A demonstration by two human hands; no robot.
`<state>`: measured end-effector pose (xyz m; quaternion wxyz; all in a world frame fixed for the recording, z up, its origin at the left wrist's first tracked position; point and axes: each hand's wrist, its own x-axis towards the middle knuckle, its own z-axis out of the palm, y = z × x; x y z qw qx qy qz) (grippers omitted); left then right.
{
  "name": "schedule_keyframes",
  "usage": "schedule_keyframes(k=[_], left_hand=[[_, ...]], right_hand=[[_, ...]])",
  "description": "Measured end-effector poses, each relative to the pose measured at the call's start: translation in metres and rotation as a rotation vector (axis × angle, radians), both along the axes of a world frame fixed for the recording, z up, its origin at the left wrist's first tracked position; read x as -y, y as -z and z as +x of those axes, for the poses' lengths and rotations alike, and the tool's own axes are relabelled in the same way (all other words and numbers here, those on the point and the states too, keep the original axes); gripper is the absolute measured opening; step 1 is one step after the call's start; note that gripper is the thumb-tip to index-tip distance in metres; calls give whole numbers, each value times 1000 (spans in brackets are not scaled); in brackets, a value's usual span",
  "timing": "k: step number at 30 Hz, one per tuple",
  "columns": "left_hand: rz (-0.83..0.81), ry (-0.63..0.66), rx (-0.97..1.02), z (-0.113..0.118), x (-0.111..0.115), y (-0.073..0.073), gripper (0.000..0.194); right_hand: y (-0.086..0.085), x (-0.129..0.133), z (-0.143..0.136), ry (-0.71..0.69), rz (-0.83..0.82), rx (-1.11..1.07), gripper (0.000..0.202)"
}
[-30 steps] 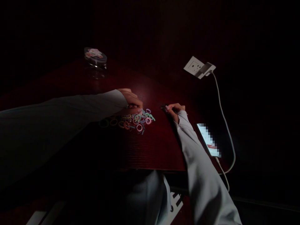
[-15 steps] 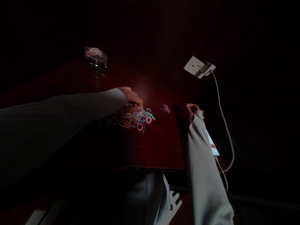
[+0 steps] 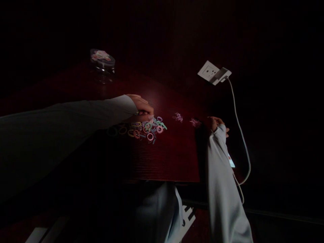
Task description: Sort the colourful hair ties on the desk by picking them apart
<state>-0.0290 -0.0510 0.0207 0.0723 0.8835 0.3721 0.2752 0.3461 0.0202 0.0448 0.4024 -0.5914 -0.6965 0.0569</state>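
Observation:
My left hand is closed, its fingertips pressed together at the top of a mixed heap of coloured hair ties; what it pinches is too small to tell. The heap has pink, green, yellow and orange rings and thin bands. To its right lies a small purple bunch of thin bands, and beyond that a pinkish bunch. My right hand is over the right side, just past the pinkish bunch, fingers apart with nothing visible in them.
A round clear jar with a pink patterned lid stands at the back left of the dark red table. A white socket with a charger is at the back right; its cable hangs near a lit phone.
My right hand has moved right and slightly down, and its fingers have opened. A pinkish bunch now shows beside the purple one. My left hand has stayed at the heap.

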Motion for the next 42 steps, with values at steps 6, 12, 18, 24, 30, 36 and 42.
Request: schedule_keyframes(k=[6,12,18,24,30,36,42], left_hand=[[19,-7,-9,0,2,-4,27],[18,-14,-36,-1,1,-8,26],[17,-3,-69,-2,-2,-5,34],[13,-22,-52,0,0,-5,34],[-57,-29,-14,-1,-3,-7,32],[-93,-65,77,3,3,-12,36],[-199,-141,238,1,9,-23,41]], right_hand=[[-4,2,-30,102,146,169,43],[25,22,-90,-474,64,678,53],[42,18,-95,-580,4,704,48],[43,-1,-71,-413,41,543,44],[50,-34,-40,-141,118,385,50],[66,-24,-33,-227,48,544,45],[65,-17,-50,-244,16,439,45]])
